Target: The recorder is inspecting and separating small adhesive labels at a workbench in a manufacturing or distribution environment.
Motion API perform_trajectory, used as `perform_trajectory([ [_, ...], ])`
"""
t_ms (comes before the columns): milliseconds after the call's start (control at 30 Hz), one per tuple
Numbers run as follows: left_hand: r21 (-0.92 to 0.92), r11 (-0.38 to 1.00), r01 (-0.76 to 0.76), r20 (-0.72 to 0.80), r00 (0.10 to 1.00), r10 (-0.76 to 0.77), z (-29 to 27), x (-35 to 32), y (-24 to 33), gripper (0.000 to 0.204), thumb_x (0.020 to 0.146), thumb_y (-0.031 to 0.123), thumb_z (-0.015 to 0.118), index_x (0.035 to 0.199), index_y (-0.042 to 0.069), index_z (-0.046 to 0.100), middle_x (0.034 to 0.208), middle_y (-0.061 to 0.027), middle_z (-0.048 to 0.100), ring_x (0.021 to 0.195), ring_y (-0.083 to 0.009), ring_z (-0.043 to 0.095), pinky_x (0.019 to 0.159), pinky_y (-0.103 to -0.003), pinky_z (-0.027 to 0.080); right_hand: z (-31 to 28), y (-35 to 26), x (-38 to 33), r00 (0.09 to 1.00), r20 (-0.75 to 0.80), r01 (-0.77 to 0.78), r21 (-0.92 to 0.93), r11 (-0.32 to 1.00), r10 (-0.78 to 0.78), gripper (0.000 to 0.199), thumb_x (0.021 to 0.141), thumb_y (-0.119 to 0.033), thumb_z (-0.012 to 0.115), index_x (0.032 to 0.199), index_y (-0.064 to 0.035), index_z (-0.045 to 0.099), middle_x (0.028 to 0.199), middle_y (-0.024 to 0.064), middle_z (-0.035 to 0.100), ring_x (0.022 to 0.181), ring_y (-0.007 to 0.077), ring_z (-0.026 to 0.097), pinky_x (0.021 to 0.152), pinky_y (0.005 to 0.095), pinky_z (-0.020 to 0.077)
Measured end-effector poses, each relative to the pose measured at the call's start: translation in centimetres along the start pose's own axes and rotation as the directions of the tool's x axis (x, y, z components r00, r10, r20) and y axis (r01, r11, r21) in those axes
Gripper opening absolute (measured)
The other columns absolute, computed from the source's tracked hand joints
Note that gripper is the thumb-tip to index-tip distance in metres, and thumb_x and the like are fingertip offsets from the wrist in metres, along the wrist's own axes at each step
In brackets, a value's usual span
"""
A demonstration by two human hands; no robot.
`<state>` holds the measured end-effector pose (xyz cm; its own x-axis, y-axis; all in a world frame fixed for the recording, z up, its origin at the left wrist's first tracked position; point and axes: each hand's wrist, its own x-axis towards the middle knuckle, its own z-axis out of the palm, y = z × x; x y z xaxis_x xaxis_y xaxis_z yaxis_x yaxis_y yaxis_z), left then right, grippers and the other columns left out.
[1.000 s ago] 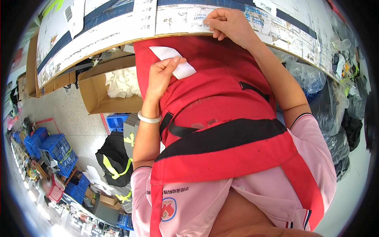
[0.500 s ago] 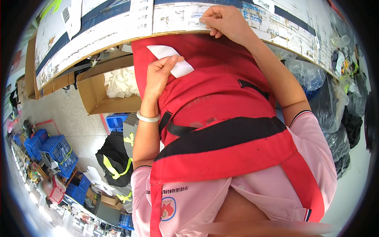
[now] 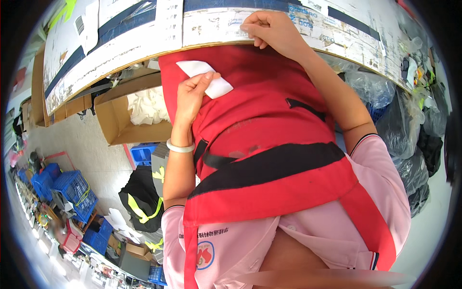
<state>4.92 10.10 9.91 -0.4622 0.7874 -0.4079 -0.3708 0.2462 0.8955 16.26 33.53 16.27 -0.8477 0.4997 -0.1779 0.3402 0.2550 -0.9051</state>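
My left hand (image 3: 191, 96) is closed, thumb over fingers, on a white four-sided piece (image 3: 220, 87), thin and flat like cloth or paper. It is held over the red apron (image 3: 250, 101), below the table's edge. At the table's near edge, my right hand (image 3: 273, 32) is closed with fingers curled and thumb and forefinger together, close to a printed label (image 3: 236, 32) on the tabletop. Whatever its fingertips hold, if anything, is too small to make out. The tabletop (image 3: 211, 33) is covered with worn white printed card and dark blue strips.
An open cardboard box (image 3: 113, 123) with many white pieces (image 3: 149, 106) stands below the table at left. Blue plastic crates (image 3: 77, 190) and a black bundle with yellow-green ties (image 3: 139, 197) lie further down. Clear plastic bags (image 3: 402, 125) are piled at right.
The view has shifted slightly. Both hands keep nearly the same place and pose, the left still holding the white piece.
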Motion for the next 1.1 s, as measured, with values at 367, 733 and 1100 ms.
perform_trajectory([
  [367, 0.015, 1.0, 0.013, 0.023, 1.0, -0.013, 0.4, 0.4, 0.5, 0.025, 0.093, 0.02, 0.058, 0.101, -0.002, 0.069, 0.094, -0.006, 0.069, 0.085, -0.0089, 0.058, 0.08, -0.023, 0.045, -18.9, 10.6, 1.2, 0.902, -0.385, -0.238, -0.071, 0.969, 0.193, 0.04, 0.08, -0.017, 0.067, 0.117, -0.0069, 0.053, 0.08, 0.0084, 0.061, 0.07, 0.0213, 0.058, 0.068, 0.0333, 0.0474],
  [733, -0.506, 0.86, -0.062, -0.178, 0.983, -0.034, -6.8, -3.2, -0.9, 0.03, 0.089, 0.004, 0.059, 0.118, -0.003, 0.057, 0.114, -0.011, 0.062, 0.099, -0.0162, 0.061, 0.087, -0.028, 0.05, -13.9, 11.1, 0.2, 0.771, -0.62, -0.075, -0.319, 0.945, -0.148, 0.025, 0.086, -0.021, 0.067, 0.105, -0.0051, 0.062, 0.067, -0.0045, 0.054, 0.06, 0.0032, 0.046, 0.054, 0.0191, 0.0382],
  [1100, 0.538, 0.575, 0.616, -0.794, 0.599, 0.101, -30.0, -8.8, -20.0, 0.042, 0.088, 0.025, 0.062, 0.124, 0.004, 0.056, 0.1, -0.0083, 0.067, 0.09, -0.0293, 0.064, 0.077, -0.04, 0.051, -10.4, 7.7, 2.2, 0.83, -0.529, 0.128, -0.127, 0.984, -0.177, 0.02, 0.089, -0.018, 0.06, 0.105, -0.0066, 0.063, 0.075, -0.0025, 0.059, 0.066, 0.0049, 0.051, 0.063, 0.0188, 0.0412],
])
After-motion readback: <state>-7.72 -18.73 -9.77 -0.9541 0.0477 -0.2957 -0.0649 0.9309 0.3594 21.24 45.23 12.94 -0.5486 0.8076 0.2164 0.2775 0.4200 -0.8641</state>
